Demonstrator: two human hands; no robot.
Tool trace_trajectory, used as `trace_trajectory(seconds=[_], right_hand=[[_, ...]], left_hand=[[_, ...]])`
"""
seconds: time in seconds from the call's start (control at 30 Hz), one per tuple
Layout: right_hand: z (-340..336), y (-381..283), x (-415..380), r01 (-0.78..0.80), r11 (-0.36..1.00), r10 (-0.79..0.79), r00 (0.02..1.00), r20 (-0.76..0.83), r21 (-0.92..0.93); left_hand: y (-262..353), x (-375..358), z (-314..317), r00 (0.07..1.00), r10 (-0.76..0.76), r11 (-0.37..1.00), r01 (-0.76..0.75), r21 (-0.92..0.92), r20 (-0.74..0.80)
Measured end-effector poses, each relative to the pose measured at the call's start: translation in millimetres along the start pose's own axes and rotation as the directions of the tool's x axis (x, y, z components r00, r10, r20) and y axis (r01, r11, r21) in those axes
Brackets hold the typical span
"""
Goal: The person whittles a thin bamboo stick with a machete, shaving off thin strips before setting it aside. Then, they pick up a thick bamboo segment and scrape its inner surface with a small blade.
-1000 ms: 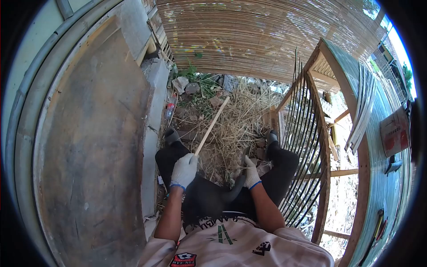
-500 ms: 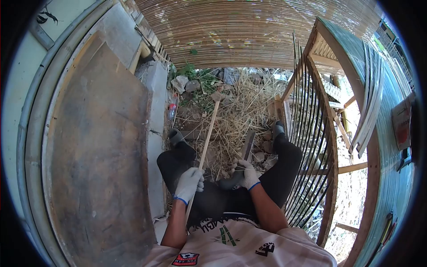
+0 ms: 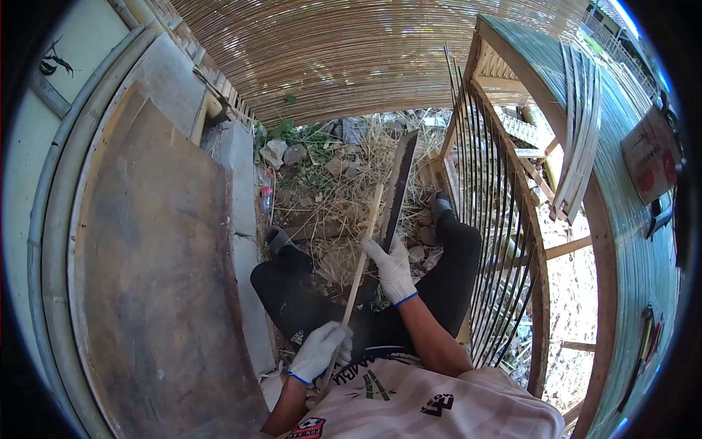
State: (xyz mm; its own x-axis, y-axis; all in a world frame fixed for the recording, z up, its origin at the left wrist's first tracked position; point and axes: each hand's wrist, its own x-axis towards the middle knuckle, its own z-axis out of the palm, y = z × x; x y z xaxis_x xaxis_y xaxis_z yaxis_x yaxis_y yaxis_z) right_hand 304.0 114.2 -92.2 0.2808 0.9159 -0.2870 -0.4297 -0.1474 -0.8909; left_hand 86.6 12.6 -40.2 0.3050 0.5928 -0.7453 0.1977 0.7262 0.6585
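Observation:
A pale, narrow bamboo strip (image 3: 360,272) runs up from my lap at a slight slant. My left hand (image 3: 319,353), in a white knit glove, is closed around its lower part near my waist. In my right hand (image 3: 393,271), also gloved, is a machete (image 3: 400,186) with a long dark blade pointing away from me. The blade lies close along the right side of the strip's upper end. My right thumb reaches over to the strip. The machete's handle is mostly hidden by the glove.
Dry straw (image 3: 351,230) and stones cover the ground between my feet. A worn wooden board (image 3: 157,241) stands at the left beside a concrete ledge (image 3: 243,190). On the right is a slatted wooden frame (image 3: 537,293), with thin strips (image 3: 581,132) lying over its top.
My right hand has raised the machete forward, bringing its blade beside the strip. My left hand has drawn the strip down toward my waist. The view has shifted slightly.

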Motion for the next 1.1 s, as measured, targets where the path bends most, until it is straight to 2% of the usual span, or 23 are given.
trace_trajectory(seconds=[0.03, 0.1, 0.17, 0.2, 0.27, 0.37, 0.43, 0.5, 0.53, 0.57, 0.63, 0.67, 0.7, 0.73, 0.77, 0.8, 0.83, 0.87, 0.9, 0.97, 1.03, 1.07, 1.1], right_hand=[[1.9, -1.2, -0.4, 0.063, 0.993, -0.062, 0.998, 0.016, -0.095], [4.9, -4.3, -6.2, 0.065, 0.995, -0.063, 0.998, 0.025, -0.073], [6.8, -10.9, -15.8, -0.038, 0.987, 0.046, 0.998, 0.046, -0.158], [10.7, -13.7, -21.4, -0.038, 0.985, 0.047, 0.998, 0.052, -0.171], [19.6, -18.9, -31.0, 0.025, 0.978, -0.011, 0.998, 0.068, -0.206], [25.0, -25.2, -37.1, 0.080, 0.950, -0.045, 0.992, 0.121, -0.301], [25.6, -30.1, -37.1, 0.107, 0.951, -0.074, 0.990, 0.122, -0.291], [20.2, -33.3, -33.5, 0.145, 0.903, -0.114, 0.989, 0.099, -0.405], [18.5, -29.3, -31.1, 0.233, 0.799, -0.237, 0.969, 0.066, -0.554], [14.1, -28.7, -28.7, 0.235, 0.797, -0.239, 0.969, 0.067, -0.557], [-2.5, -30.8, -22.4, 0.224, 0.369, -0.331, 0.938, 0.097, -0.902], [-14.7, -23.2, -17.1, 0.268, 0.233, -0.390, 0.906, 0.162, -0.935], [-20.1, -24.6, -18.1, 0.271, 0.230, -0.386, 0.907, 0.167, -0.935], [-24.1, -24.9, -20.3, 0.128, 0.558, -0.122, 0.990, 0.072, -0.820], [-28.0, -26.5, -19.9, -0.094, 0.779, 0.166, 0.984, 0.059, -0.620], [-37.9, -20.3, -19.6, -0.277, 0.906, 0.324, 0.941, 0.101, -0.321], [-45.1, -10.7, -19.8, -0.279, 0.903, 0.328, 0.939, 0.106, -0.327], [-51.2, -1.1, -17.6, -0.419, 0.907, 0.420, 0.896, 0.146, -0.040], [-48.3, -3.4, -19.3, -0.535, 0.809, 0.495, 0.844, 0.208, 0.244], [-44.7, -9.4, -23.6, -0.532, 0.811, 0.496, 0.846, 0.196, 0.245], [-12.4, -45.9, -49.7, -0.383, 0.903, 0.359, 0.922, 0.145, 0.196], [-12.5, -48.3, -51.5, -0.377, 0.904, 0.355, 0.925, 0.136, 0.204], [-14.0, -50.6, -52.4, -0.280, 0.960, 0.275, 0.943, 0.189, 0.000]], left_hand=[[-6.6, -3.6, -0.2, 0.999, 0.005, 1.000, -0.006, 0.025, 0.034], [-18.5, -2.6, -2.9, 0.999, 0.014, 1.000, -0.015, 0.012, 0.049], [-16.5, -1.3, -1.8, 0.987, 0.152, 0.988, -0.153, 0.034, 0.050], [-12.1, 1.8, -1.2, 0.987, 0.155, 0.987, -0.156, 0.021, 0.049], [4.0, 14.7, -0.1, 0.968, 0.249, 0.961, -0.244, -0.133, 0.019], [25.5, 35.0, 2.9, 0.914, 0.405, 0.901, -0.398, -0.170, 0.009], [33.3, 52.1, 2.6, 0.919, 0.395, 0.898, -0.387, -0.209, -0.004], [35.1, 70.5, -3.7, 0.925, 0.379, 0.899, -0.372, -0.233, -0.015], [33.5, 81.0, -9.0, 0.941, 0.337, 0.898, -0.330, -0.290, -0.029], [30.0, 92.7, -15.1, 0.956, 0.291, 0.893, -0.286, -0.348, -0.039], [17.6, 119.7, -35.3, 0.961, 0.271, 0.917, -0.278, -0.287, -0.063], [13.0, 132.0, -44.9, 0.960, 0.233, 0.958, -0.254, -0.130, -0.155], [10.8, 136.9, -52.4, 0.946, 0.204, 0.979, -0.204, 0.026, -0.252], [18.2, 133.6, -57.5, 0.918, 0.224, 0.969, -0.174, 0.177, -0.326], [27.2, 130.5, -63.3, 0.881, 0.260, 0.937, -0.132, 0.322, -0.394], [0.6, 171.5, -84.0, 0.729, 0.507, 0.773, -0.148, 0.617, -0.460], [4.7, 167.6, -84.4, 0.727, 0.503, 0.778, -0.145, 0.611, -0.468], [13.6, 166.9, -85.6, 0.681, 0.550, 0.742, -0.133, 0.657, -0.484], [22.3, 164.6, -85.5, 0.636, 0.593, 0.705, -0.114, 0.700, -0.494], [30.1, 162.7, -85.9, 0.666, 0.569, 0.727, -0.134, 0.674, -0.482], [29.7, 170.3, -87.3, 0.726, 0.598, 0.752, -0.363, 0.550, -0.339], [37.1, 163.2, -83.1, 0.730, 0.601, 0.747, -0.366, 0.554, -0.327], [48.6, 147.5, -75.7, 0.886, 0.393, 0.919, -0.375, 0.120, -0.244]])
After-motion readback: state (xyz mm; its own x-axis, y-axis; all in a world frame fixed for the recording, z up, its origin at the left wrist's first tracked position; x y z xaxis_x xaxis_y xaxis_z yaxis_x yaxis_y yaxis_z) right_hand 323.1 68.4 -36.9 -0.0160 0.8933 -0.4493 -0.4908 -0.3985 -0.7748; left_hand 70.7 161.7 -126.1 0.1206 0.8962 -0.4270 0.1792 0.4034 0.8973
